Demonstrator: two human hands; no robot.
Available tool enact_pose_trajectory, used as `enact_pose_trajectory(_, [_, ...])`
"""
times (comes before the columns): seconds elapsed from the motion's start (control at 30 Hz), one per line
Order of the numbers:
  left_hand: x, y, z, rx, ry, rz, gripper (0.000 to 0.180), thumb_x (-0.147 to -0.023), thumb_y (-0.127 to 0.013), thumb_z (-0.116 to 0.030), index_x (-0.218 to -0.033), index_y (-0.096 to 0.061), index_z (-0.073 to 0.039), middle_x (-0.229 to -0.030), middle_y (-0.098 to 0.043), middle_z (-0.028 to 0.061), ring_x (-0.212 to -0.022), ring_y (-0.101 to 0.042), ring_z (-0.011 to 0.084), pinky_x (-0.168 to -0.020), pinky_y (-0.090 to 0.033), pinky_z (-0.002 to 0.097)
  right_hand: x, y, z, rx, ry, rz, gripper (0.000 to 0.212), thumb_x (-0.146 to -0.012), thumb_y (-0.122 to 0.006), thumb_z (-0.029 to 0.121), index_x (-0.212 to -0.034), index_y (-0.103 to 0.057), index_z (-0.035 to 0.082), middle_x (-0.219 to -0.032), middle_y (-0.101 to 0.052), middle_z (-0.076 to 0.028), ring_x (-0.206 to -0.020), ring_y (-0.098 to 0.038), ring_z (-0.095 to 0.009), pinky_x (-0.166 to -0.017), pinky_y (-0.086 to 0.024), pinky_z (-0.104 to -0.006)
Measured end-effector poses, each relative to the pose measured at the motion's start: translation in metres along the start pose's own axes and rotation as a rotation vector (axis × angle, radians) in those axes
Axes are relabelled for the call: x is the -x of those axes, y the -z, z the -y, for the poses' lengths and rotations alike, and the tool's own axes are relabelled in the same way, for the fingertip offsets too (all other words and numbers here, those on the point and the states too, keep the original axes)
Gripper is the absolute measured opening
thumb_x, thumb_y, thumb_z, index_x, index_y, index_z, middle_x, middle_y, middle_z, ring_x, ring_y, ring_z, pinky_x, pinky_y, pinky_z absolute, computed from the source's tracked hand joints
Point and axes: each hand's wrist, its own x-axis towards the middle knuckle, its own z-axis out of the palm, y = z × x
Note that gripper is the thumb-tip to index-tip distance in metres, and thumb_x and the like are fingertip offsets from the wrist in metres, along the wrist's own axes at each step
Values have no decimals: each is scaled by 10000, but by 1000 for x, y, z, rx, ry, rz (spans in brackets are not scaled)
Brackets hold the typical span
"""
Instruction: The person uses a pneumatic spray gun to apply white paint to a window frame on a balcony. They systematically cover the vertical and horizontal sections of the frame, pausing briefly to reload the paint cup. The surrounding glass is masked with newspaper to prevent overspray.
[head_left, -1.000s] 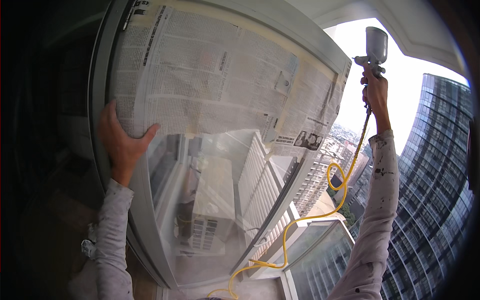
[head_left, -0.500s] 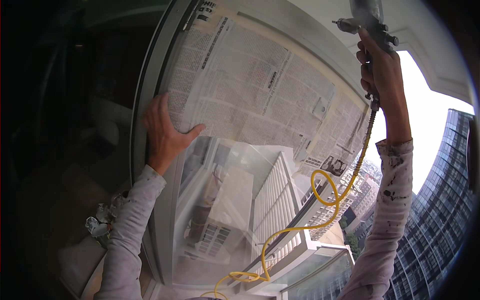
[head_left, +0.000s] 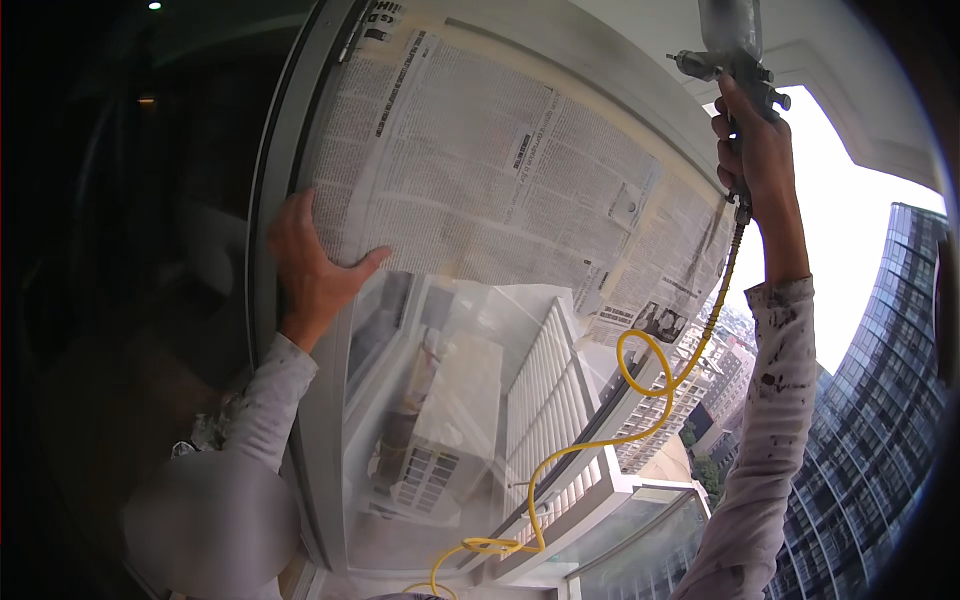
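Observation:
In my raised right hand [head_left: 757, 150] is a spray gun [head_left: 745, 72], fingers wrapped round its grip. A cup sits on top of the gun, and its nozzle points left toward the upper window frame. From the handle's base a yellow air hose [head_left: 590, 447] hangs in loops. My left hand [head_left: 318, 268] rests against the side of the pale window frame [head_left: 275, 150], fingers stretched upward and thumb spread over the newspaper. That newspaper [head_left: 470, 170] masks the upper glass, with cream tape [head_left: 600, 105] along its top edge.
Through the lower glass [head_left: 450, 320] shows a boxy outdoor unit [head_left: 445, 450] beside a white slatted panel [head_left: 550, 380]. Tall buildings [head_left: 870, 430] stand far below and outside to the right. A blurred round shape [head_left: 210, 525] is at the lower left, too smeared to identify.
The view has shifted slightly, moving the window and both hands a little left in it. The blurred round shape has appeared at the lower left. Both hands keep their hold and place.

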Motion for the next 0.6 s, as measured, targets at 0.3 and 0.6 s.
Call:
enact_pose_trajectory(0.3, [2, -2, 4, 8, 17, 5, 1124, -613, -909, -497, -1436, -323, -3, -1368, -423, 226, -1282, -406, 384, -1054, -314, 544, 7, 42, -25, 155, -58, -178, 304, -971, -630, 328, -906, -641, 31, -611, -500, 31, -374, -356, -39, -357, -252, -242])
enact_pose_trajectory(0.6, [0, -2, 0, 23, -1, -7, 1103, -615, -898, -520, -1414, -345, 2, -1350, -427, 224, -1267, -408, 385, -1046, -315, 551, 21, -23, 19, 14, 19, -2, 332, -943, -661, 380, -840, -613, 68, -600, -476, 42, -372, -342, -38, -355, -261, -246])
